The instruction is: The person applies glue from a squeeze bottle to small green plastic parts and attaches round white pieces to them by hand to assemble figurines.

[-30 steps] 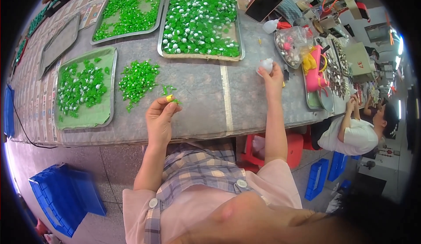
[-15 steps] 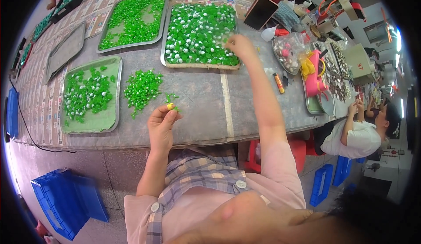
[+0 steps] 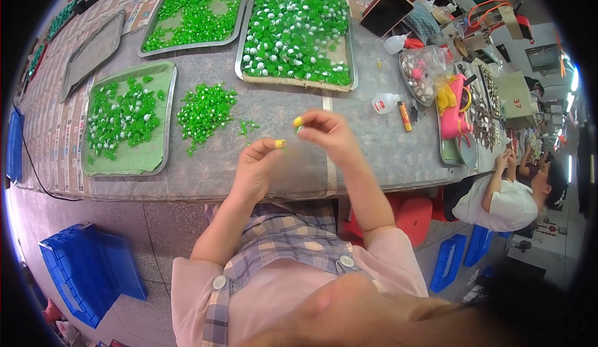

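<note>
Over the near edge of the worktop, the left hand blurs at the fingertips, its grip impossible to tell; the right hand pinches a small green-and-white piece. Work appears midway: leftward, a green-lined tray is part-filled, a loose heap waits beside its right edge, and a fuller tray lies beyond.

A wide fisheye camera on the person's head looks steeply down past the plaid-strapped torso at the bottom of the frame and out over the counter. The hands sit near its middle, fairly close to the lens; floor shows lower left, the room receding far off along the right edge.
</note>
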Demonstrator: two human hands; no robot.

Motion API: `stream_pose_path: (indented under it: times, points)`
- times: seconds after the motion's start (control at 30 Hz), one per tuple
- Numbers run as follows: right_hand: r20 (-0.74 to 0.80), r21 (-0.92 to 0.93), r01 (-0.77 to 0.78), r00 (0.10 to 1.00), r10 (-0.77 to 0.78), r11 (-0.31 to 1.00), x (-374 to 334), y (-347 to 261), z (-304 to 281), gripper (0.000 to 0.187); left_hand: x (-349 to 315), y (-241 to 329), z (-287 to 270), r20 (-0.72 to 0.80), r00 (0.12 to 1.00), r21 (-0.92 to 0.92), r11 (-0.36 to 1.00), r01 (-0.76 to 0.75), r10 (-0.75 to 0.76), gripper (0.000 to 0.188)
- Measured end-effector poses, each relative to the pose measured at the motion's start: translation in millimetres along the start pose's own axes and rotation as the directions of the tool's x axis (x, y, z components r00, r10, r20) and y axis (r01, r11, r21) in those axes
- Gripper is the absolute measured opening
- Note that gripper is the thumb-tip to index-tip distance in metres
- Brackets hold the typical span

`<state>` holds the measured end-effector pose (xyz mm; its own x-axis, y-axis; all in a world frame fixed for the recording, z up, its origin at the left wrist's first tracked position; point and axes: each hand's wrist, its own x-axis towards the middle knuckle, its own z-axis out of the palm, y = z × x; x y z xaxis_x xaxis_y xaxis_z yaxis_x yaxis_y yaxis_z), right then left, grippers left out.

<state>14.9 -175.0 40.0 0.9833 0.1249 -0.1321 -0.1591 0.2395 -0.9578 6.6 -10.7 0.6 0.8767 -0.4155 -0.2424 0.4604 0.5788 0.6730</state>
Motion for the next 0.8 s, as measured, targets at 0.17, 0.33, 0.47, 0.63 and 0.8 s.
stream_pose_path:
  times: [0.17,0.33,0.47,0.63,0.8]
  points:
    - [0.032,0.156,-0.023,0.999,0.018,0.988,-9.9,22.2,10.8,0.015,-1.2,4.6,3.5,0.044,0.998,-0.122,0.992,0.046,-0.041,0.009]
    - [0.022,0.154,-0.074,0.997,0.072,0.985,-18.2,21.1,14.8,0.016,-5.9,8.1,4.1,0.033,0.999,-0.171,0.985,0.027,-0.022,0.01]
    - [0.004,0.214,-0.055,0.998,0.055,0.975,-22.3,18.8,19.4,0.017,-6.6,7.4,1.3,0.035,0.998,-0.167,0.985,0.049,-0.044,0.01]
    - [-0.102,0.171,-0.013,0.994,0.03,0.985,-26.7,10.0,24.8,0.018,-8.0,6.7,2.6,-0.068,0.998,-0.05,0.999,0.002,-0.005,0.008]
    - [-0.125,0.0,0.086,0.988,-0.086,0.996,-26.9,12.5,28.7,0.018,-9.7,6.6,5.3,-0.121,0.991,0.044,0.997,-0.058,0.063,0.008]
